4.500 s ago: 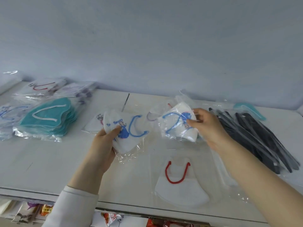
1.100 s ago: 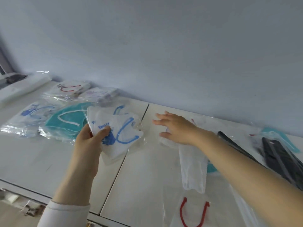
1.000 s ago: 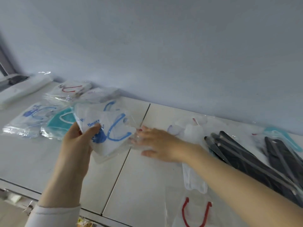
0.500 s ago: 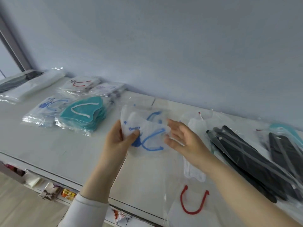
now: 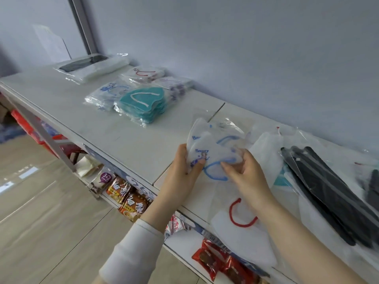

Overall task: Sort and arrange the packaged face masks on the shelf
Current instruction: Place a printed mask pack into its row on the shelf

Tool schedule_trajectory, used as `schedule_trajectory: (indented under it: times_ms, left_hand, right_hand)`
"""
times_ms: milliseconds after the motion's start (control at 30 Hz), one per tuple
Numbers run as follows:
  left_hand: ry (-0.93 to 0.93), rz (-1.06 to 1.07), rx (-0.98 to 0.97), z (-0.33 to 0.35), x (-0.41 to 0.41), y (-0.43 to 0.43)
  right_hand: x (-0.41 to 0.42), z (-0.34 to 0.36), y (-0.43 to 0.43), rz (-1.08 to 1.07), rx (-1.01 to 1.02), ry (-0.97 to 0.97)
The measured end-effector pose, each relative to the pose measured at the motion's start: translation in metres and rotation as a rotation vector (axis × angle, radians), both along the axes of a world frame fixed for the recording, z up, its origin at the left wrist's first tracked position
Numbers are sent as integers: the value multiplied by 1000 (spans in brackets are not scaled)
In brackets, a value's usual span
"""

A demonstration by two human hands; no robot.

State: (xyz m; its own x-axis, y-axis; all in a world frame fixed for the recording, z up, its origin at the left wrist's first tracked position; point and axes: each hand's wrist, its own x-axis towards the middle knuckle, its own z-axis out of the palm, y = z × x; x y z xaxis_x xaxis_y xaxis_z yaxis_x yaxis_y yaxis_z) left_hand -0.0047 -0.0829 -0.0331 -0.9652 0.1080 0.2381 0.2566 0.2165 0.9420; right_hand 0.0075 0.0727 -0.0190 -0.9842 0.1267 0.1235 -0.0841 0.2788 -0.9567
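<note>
**Light, slippery packets held in both hands above the shelf**

Head view: the blue-loop mask packets (image 5: 213, 148) sit just right of the frame's centre, lifted off the shelf (image 5: 123, 132). There appear to be two of them, fanned slightly. The left hand (image 5: 182, 167) grips their left edge, thumb across the printed front and fingers hidden behind. The right hand (image 5: 246, 171) pinches the right edge with curled fingertips (image 5: 225, 165).

These packets look very light and limp: soft folded masks in thin, glossy film that wrinkles and probably slides against itself. A pinch at the edges, thumb on top, seems the safest hold, and pressing the two together should stop them slipping apart.

The folded tips point toward the upper left of the frame and the blue ear loops lie toward the lower right. The long axis therefore runs on that diagonal, roughly toward the blue-loop stack (image 5: 106, 92) in the upper left. That stack lies beside the teal stack (image 5: 143, 101).

A red-loop packet (image 5: 242, 232) lies below the hands, and black masks (image 5: 328, 191) lie at the right.
</note>
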Motion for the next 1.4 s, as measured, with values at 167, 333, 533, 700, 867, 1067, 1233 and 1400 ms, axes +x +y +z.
schedule_trajectory:
  times_ms: [167, 333, 533, 700, 867, 1067, 1233, 1400]
  left_hand:
    - [58, 70, -35, 15, 21, -25]
    - [5, 160, 145, 19, 53, -88]
    - [-132, 347, 339, -9, 92, -216]
    - [-267, 558, 396, -51, 145, -344]
    - [-473, 716, 490, -99, 197, -430]
    - [-639, 876, 536, -139, 218, -484]
    - [-688, 930, 547, -154, 185, -522]
    - [-632, 854, 459, -142, 105, -572]
  right_hand:
    - [7, 24, -19, 12, 5, 38]
    - [19, 35, -87, 133, -31, 4]
    - [32, -1, -221, 312, -150, -238]
    - [61, -48, -356, 478, -305, -506]
    - [90, -108, -459, 501, -253, -700]
    - [104, -151, -527, 473, -168, -864]
    - [71, -164, -568, 456, -140, -875]
    - [-2, -157, -604, 439, -173, -774]
